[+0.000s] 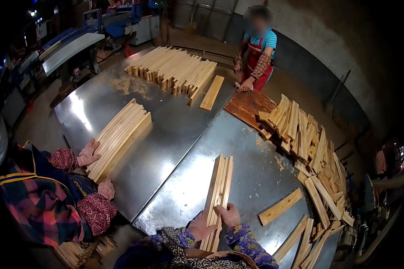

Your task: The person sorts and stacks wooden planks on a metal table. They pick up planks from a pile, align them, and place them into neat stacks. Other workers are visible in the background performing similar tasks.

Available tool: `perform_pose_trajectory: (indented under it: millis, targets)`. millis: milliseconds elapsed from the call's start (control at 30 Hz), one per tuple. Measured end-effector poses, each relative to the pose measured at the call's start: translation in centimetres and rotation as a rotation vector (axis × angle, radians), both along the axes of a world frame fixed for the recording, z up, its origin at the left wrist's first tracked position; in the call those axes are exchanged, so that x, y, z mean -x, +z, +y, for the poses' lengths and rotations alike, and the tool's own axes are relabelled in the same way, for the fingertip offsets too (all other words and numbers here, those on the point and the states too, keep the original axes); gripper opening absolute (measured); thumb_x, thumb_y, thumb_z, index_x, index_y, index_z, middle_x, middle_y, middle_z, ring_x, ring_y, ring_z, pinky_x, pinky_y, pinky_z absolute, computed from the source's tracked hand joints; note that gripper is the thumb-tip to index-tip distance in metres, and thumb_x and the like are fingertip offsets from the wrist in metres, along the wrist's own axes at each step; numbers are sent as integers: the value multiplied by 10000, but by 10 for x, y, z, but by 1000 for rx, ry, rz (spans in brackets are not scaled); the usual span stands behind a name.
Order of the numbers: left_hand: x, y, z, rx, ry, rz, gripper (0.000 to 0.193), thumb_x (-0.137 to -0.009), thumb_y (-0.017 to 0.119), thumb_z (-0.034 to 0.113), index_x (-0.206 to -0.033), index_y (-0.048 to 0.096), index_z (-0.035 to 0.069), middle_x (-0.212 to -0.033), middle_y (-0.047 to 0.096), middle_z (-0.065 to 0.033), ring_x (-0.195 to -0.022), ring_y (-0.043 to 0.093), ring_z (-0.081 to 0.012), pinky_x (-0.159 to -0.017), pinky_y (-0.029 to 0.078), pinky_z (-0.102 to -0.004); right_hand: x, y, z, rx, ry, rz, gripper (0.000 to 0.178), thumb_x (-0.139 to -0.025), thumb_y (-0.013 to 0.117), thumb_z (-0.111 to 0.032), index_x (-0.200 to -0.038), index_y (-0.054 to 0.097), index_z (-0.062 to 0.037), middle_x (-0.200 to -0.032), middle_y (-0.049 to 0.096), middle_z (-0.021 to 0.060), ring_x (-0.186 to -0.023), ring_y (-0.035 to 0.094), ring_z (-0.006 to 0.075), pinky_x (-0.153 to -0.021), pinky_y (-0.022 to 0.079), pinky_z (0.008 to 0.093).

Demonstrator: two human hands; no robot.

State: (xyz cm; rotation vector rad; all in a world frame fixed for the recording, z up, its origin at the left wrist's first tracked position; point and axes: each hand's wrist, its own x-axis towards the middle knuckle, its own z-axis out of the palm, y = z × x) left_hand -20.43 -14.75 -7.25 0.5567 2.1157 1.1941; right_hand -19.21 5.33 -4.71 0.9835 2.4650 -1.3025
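A small bundle of long wooden slats (pixel 218 186) stands on edge, side by side, on the metal table in front of me. My left hand (pixel 201 227) is closed against the left side of the bundle near its close end. From the right, my right hand (pixel 229 215) grips the same slats, its fingertips over the upper edges. The palms and some of the fingers are hidden. To the right of my hands a single wooden board (pixel 280 207) lies flat on the table.
Loose slats (pixel 318 154) are heaped along the right edge. A co-worker's gloved hands (pixel 89 154) hold a slat stack (pixel 120 139) at left. A long row of slats (pixel 170 67) lies at the back. Beyond the brown board (pixel 244 107) stands a person in a red apron (pixel 256 58).
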Motion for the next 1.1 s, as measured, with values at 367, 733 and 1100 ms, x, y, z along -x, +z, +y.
perform_pose_trajectory:
  millis: [367,733,1100]
  targets:
    - [365,-65,-15,369,100,1195,283,-1059,580,171,-1281,714,56,-1185,750,-198,-1049,736,-380,-900,627,-501,60,25,-41,-419,121,48,951,-783,918,-424,-1527,459,-49,-1451,589,320,-1288,639,517,-1042,573,571]
    - [784,-43,71,794,331,842,384,-1123,592,303,-1387,736,64,-1356,768,-178,-1280,742,-354,-1091,607,-468,75,3,-12,334,-495,-278,529,-1127,643,-467,-1498,566,-99,-1273,706,268,-1143,697,439,-949,589,540]
    - [832,-2,99,740,333,808,468,-1143,521,371,-1351,765,31,-1394,741,-241,-1312,721,-388,-1093,597,-491,24,-63,-20,1023,-911,274,246,-1195,554,-320,-1100,620,-103,-890,597,51,-769,554,196,-648,508,361]
